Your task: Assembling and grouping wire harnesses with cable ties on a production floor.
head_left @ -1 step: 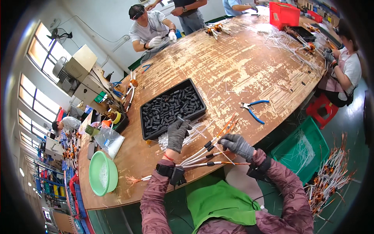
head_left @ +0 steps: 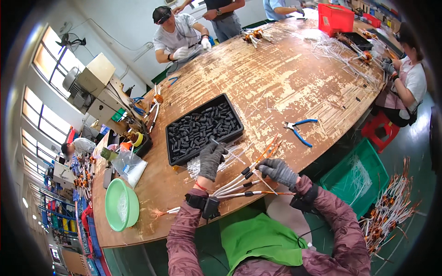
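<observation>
blocked ahead: black tray (head_left: 202, 127) | right: blue pliers (head_left: 298, 128) | beyond: bare tabletop (head_left: 285, 78)

wire bundle (head_left: 244, 181) | white and orange leads, black sleeves | fanned across table edge, held

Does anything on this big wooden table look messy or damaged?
Yes. The tabletop is badly worn, its finish scraped pale in patches, and loose white strands lie scattered at the far end near the red box.

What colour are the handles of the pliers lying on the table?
Blue. The pliers show best in the head view, lying right of the black tray.
</observation>
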A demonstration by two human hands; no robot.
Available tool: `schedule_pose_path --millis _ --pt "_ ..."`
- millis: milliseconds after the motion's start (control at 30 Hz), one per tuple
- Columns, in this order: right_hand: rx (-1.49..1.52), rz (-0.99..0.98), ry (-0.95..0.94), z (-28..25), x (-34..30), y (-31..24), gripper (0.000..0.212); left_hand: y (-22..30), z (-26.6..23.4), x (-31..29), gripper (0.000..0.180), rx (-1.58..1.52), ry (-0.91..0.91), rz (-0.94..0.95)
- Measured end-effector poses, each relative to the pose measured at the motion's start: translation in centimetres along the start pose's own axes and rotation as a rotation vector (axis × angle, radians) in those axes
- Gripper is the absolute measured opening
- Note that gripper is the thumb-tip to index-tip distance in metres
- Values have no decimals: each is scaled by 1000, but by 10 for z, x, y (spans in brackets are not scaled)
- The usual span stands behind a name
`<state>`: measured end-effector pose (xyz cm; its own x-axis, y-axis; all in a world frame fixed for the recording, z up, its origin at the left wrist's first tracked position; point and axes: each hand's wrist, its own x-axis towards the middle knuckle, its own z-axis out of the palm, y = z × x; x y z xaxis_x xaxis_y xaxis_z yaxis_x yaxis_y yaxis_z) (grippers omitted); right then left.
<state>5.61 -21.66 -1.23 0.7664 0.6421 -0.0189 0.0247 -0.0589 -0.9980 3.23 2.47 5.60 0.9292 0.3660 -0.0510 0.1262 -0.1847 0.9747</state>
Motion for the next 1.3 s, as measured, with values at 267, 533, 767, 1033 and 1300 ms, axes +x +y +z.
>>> schedule_pose_path --millis 267,533,767,1033,1300 --pt "-417 104 -22 5 6 29 22 -22 11 8 15 -138 -107 -191" --pt "353 446 -203 -4 18 10 23 -48 13 22 14 -350 -212 -400" --pt "193 511 -234 -6 15 -5 27 -44 16 19 15 -353 -203 -437" --pt "-123 167 -335 -6 22 -14 23 -50 16 20 14 -408 -194 -468" --pt "513 572 -174 5 25 -9 22 -55 17 24 16 -476 -195 -477"
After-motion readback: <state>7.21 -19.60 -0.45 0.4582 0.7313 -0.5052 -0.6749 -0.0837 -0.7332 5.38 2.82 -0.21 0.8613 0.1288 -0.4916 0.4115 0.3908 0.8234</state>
